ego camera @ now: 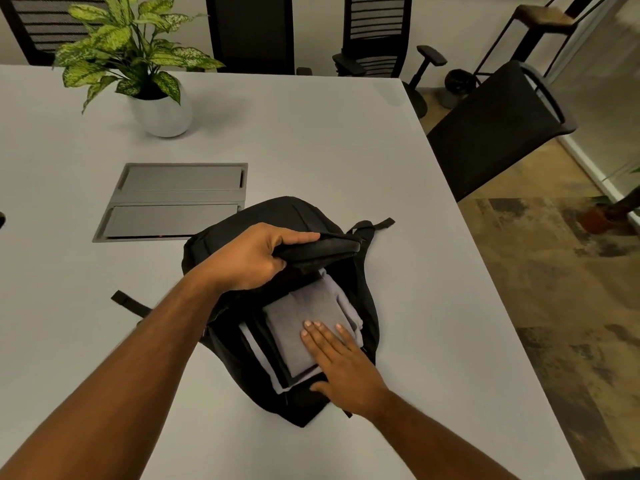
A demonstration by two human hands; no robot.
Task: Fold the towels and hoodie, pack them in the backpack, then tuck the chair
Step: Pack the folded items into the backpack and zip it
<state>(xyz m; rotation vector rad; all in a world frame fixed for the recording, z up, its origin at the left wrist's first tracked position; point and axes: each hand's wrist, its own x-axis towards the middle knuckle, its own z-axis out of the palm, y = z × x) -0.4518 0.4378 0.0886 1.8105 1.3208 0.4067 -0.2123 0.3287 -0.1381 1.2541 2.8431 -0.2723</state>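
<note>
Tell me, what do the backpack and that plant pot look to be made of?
Backpack: seemingly matte black woven fabric, since its flap bends softly in the left hand. Plant pot: smooth white, faintly glossy, probably glazed ceramic, though plastic is possible.

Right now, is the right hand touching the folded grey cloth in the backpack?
Touching. Head view: right hand lies flat, fingers straight, on the folded grey cloth inside the backpack.

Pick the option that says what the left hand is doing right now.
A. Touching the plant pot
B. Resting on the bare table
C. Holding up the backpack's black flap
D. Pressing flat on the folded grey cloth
C: the left hand has its fingers curled round the black flap of the backpack, lifting it open, while the right hand lies flat on the folded grey cloth inside.
</note>
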